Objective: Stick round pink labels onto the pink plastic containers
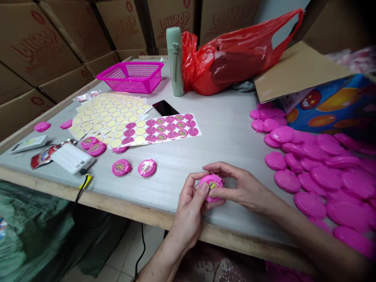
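A round pink plastic case [215,181] with a printed label on its face is held between both hands near the table's front edge. My left hand [190,199] grips its left side, the thumb lying on the label. From the right, my right hand [237,186] closes on the case, with its thumb on the label and fingers at the top edge. Two labelled pink cases [147,167] lie to the left. Beyond them is a sheet of round stickers [171,127], partly used, beside overlapping sheets [105,111] with mostly pale circles.
Many plain pink cases [329,176] are heaped at the right by a cardboard box [302,70]. A pink basket [132,76], green flask [175,62], red plastic bag [235,55] and phone [164,107] stand or lie farther back. A white power bank [72,158] with a cable is left.
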{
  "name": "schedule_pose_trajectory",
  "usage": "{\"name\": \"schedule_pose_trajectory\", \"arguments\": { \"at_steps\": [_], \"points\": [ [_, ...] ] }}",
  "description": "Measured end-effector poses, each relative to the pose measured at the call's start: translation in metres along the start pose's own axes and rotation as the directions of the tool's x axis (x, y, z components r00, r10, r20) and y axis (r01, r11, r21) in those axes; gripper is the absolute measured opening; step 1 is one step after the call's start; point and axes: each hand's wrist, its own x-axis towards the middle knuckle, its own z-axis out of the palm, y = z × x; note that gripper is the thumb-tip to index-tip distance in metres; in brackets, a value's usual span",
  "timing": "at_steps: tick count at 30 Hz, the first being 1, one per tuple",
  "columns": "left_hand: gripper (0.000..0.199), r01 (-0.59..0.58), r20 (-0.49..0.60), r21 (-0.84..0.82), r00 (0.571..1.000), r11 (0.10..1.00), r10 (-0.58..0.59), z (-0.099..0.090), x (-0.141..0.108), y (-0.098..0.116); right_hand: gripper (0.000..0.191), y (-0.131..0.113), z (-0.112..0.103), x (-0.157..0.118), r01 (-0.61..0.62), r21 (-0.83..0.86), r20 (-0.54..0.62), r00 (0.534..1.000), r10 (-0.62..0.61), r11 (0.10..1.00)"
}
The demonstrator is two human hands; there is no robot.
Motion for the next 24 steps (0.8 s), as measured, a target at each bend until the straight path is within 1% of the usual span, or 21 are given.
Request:
{"name": "schedule_pose_trajectory", "arguments": {
  "at_steps": [2,5,6,8,9,11,12,13,14,15,17,20,22,23,24],
  "points": [
    [0.028,0.007,-0.017,-0.031,1.000,0.999,-0.007,-0.001,0.001,0.000,0.058,0.004,0.001,-0.002,0.058,-0.088,0.090,0.995,-0.050,0.994],
    [0.031,0.023,-0.036,-0.083,0.999,0.996,-0.026,-0.004,0.003,-0.001,0.081,0.007,-0.002,-0.005,0.141,-0.235,0.138,0.984,-0.111,0.962],
    [0.032,0.021,-0.037,-0.089,0.999,0.996,-0.024,-0.004,0.003,-0.001,0.088,0.007,-0.004,-0.006,0.145,-0.255,0.149,0.983,-0.109,0.956],
    [0.035,0.007,-0.024,-0.079,1.000,0.997,-0.009,-0.005,0.003,-0.001,0.097,0.003,-0.009,-0.007,0.101,-0.235,0.155,0.986,-0.065,0.967],
    [0.037,-0.004,-0.011,-0.064,1.000,0.998,0.003,-0.004,0.003,-0.001,0.094,0.001,-0.010,-0.007,0.067,-0.200,0.146,0.989,-0.038,0.977],
    [0.039,-0.023,0.006,-0.020,1.000,1.000,0.023,-0.004,0.002,-0.002,0.070,-0.003,-0.009,-0.005,0.018,-0.121,0.090,0.996,-0.007,0.993],
    [0.039,-0.032,0.012,-0.004,0.999,0.999,0.032,-0.004,0.002,-0.003,0.057,-0.003,-0.006,-0.004,0.011,-0.094,0.061,0.998,-0.005,0.995],
    [0.038,-0.041,0.014,0.003,0.999,0.999,0.041,-0.004,0.002,-0.004,0.049,-0.003,-0.003,-0.003,0.013,-0.087,0.040,0.999,-0.010,0.996],
    [0.036,-0.050,0.011,0.002,0.999,0.999,0.050,-0.004,0.003,-0.005,0.047,0.000,0.000,-0.002,0.027,-0.102,0.025,0.999,-0.024,0.994],
    [0.035,-0.059,0.005,-0.005,0.998,0.998,0.059,-0.005,0.003,-0.005,0.049,0.003,0.003,-0.001,0.048,-0.138,0.019,0.999,-0.046,0.989],
    [0.035,-0.066,-0.005,-0.031,0.998,0.997,0.065,-0.005,0.005,-0.006,0.061,0.011,0.006,-0.001,0.112,-0.242,0.034,0.994,-0.107,0.964],
    [0.034,-0.050,-0.008,-0.081,0.999,0.995,0.050,-0.006,0.006,-0.006,0.085,0.020,0.003,-0.004,0.215,-0.380,0.080,0.977,-0.200,0.900],
    [0.034,-0.044,0.007,-0.096,0.999,0.994,0.045,-0.005,0.005,-0.006,0.100,0.020,-0.001,-0.005,0.222,-0.379,0.117,0.974,-0.191,0.898],
    [0.034,-0.046,0.016,-0.091,0.999,0.995,0.047,-0.005,0.005,-0.006,0.103,0.019,-0.003,-0.005,0.201,-0.346,0.128,0.978,-0.166,0.917],
    [0.035,-0.050,0.026,-0.077,0.998,0.996,0.052,-0.005,0.004,-0.005,0.102,0.016,-0.004,-0.005,0.170,-0.302,0.127,0.982,-0.137,0.938]
  ]
}}
